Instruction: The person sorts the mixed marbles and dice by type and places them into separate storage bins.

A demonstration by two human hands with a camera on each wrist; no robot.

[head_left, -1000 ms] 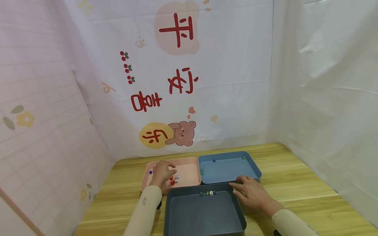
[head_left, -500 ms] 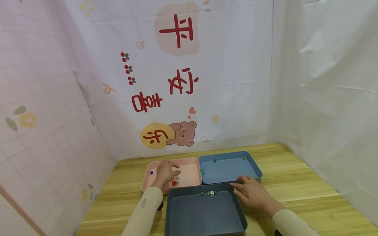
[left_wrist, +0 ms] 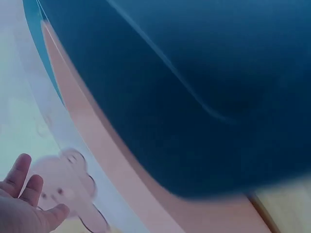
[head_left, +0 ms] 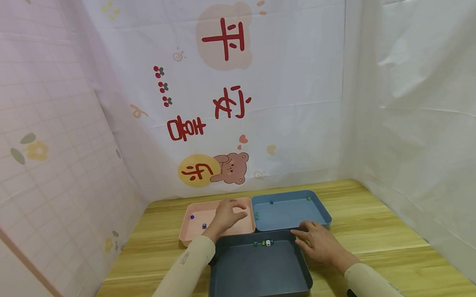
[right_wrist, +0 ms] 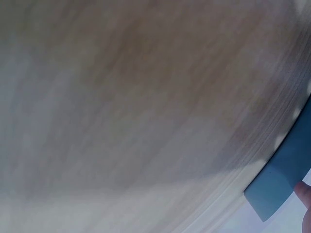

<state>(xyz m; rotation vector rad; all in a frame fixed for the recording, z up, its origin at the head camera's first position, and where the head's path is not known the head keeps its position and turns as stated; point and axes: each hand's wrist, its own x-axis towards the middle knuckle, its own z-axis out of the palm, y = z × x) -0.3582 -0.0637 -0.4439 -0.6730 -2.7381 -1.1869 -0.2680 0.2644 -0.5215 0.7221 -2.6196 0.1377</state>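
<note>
My left hand [head_left: 227, 216] hovers above the right part of the pink tray [head_left: 187, 235], fingers and thumb bent and apart. In the left wrist view its fingers [left_wrist: 32, 190] are spread, with nothing seen between them. Two dark blue dice [head_left: 204, 226] lie in the pink tray; whatever lies beneath the hand is hidden. My right hand [head_left: 321, 244] rests with relaxed fingers at the far right corner of the dark grey tray [head_left: 260, 274]. Along that tray's far wall sit a white die [head_left: 268, 242] and several small green dice [head_left: 255, 244].
A blue tray [head_left: 289, 214] stands at the back right, against the pink one. It holds a few small dice, among them a yellow-green die [head_left: 308, 199]. The trays stand on a wooden table [head_left: 374, 231], with printed white cloth [head_left: 291, 98] hanging behind and on both sides.
My left hand has moved right across the pink tray, uncovering a second dark blue die and now covering the spot where red and white dice showed. The right hand stays put.
</note>
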